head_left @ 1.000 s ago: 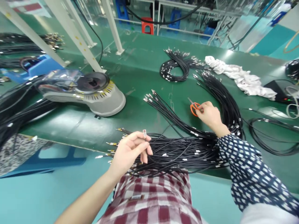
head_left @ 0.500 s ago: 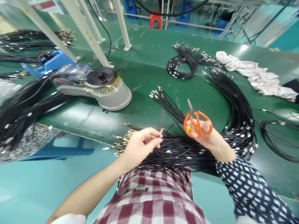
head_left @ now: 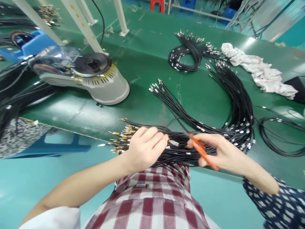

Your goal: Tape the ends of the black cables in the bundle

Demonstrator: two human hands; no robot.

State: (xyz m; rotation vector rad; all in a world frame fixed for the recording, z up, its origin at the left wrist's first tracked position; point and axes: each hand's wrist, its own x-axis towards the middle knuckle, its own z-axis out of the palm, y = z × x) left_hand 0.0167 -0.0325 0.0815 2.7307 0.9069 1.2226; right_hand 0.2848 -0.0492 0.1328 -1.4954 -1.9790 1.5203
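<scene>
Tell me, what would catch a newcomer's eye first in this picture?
Orange-handled scissors in the right hand, at the table's near edge, point at a cable end pinched by the left hand. Beneath both spreads a large bundle of black cables. A grey tape dispenser sits far left on the green table.

Scissors [head_left: 202,152] mostly covered by the right hand [head_left: 224,154]: only orange handle strips showing, blade tips lost against the black cable bundle [head_left: 190,149]. Cannot tell whether blades touch the small tag [head_left: 173,143] pinched at the left hand [head_left: 145,148]. Tag markings too small to read. Near part of the bundle hidden under both hands and behind the table [head_left: 143,105] edge. Grey dispenser [head_left: 95,79] top blurred by glare on its clear cover. Black box [head_left: 297,87] cut off at the right edge. Cable heaps [head_left: 14,95] cut off at the left edge. Blue tray [head_left: 26,46] partly hidden behind a white frame leg [head_left: 81,25].
</scene>
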